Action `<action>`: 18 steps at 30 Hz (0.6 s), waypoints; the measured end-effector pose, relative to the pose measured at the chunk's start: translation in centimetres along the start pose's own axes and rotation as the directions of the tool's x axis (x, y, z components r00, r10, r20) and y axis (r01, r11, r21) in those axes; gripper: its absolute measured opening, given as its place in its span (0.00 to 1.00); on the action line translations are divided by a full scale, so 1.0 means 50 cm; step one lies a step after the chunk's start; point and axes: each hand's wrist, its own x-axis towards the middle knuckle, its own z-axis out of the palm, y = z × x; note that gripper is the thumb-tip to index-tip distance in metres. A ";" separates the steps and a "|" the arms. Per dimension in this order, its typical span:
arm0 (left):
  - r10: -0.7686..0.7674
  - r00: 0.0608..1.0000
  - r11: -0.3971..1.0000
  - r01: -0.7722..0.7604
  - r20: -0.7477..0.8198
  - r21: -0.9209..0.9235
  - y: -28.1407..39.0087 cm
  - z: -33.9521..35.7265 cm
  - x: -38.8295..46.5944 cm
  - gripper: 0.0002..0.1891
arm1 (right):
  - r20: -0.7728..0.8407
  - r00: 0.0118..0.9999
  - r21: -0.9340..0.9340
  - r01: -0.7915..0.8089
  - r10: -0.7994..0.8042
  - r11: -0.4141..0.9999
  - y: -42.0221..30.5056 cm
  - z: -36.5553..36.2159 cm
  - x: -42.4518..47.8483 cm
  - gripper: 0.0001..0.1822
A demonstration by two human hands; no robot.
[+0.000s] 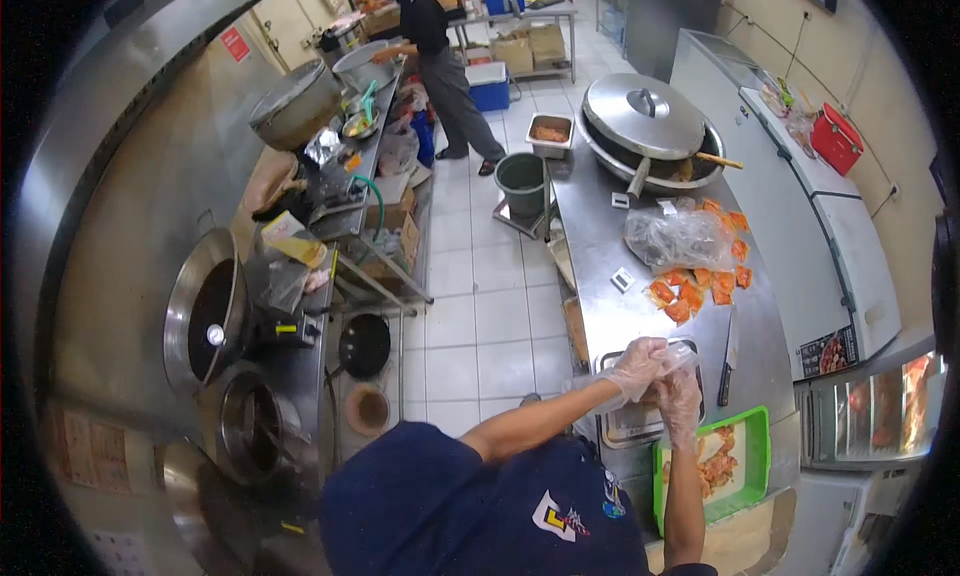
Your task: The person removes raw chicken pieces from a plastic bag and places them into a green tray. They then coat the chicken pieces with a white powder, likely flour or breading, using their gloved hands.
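My left hand [637,367], in a clear plastic glove, grips a small clear plastic bag [681,356] from its left side. My right hand [678,403], gloved the same way, holds the bag's lower end; its fingers are partly hidden. Both are above a rectangular metal tray [613,435] on the steel table. A green plastic tub [759,456] with pieces of raw marinated meat [718,472] stands by my right forearm. Beyond the hands lie several small orange sachets [679,310] around a large clear plastic bag [679,238]. A knife [726,373] lies to the right.
A large metal bowl with a lid [645,115] stands at the table's far end, near a meat-filled metal container [551,130]. A grey bucket [523,182] is beside the table. A co-worker [442,66] stands at the left counter, which holds woks [214,313]. Chest freezers [795,201] line the right.
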 end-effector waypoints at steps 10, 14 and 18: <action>-0.137 0.987 0.989 0.142 -0.080 0.052 0.012 0.052 -0.036 0.08 | -0.161 0.977 -0.028 0.138 -0.141 0.990 -0.017 -0.008 -0.097 0.12; -0.229 0.960 0.962 0.248 -0.158 0.117 -0.010 0.053 -0.030 0.10 | -0.096 0.976 0.326 -0.153 0.194 0.933 -0.092 -0.035 -0.085 0.06; -0.227 0.970 0.897 0.172 -0.090 -0.407 -0.099 0.076 -0.020 0.15 | -0.065 0.979 0.093 -0.186 0.193 0.978 -0.082 -0.020 -0.098 0.08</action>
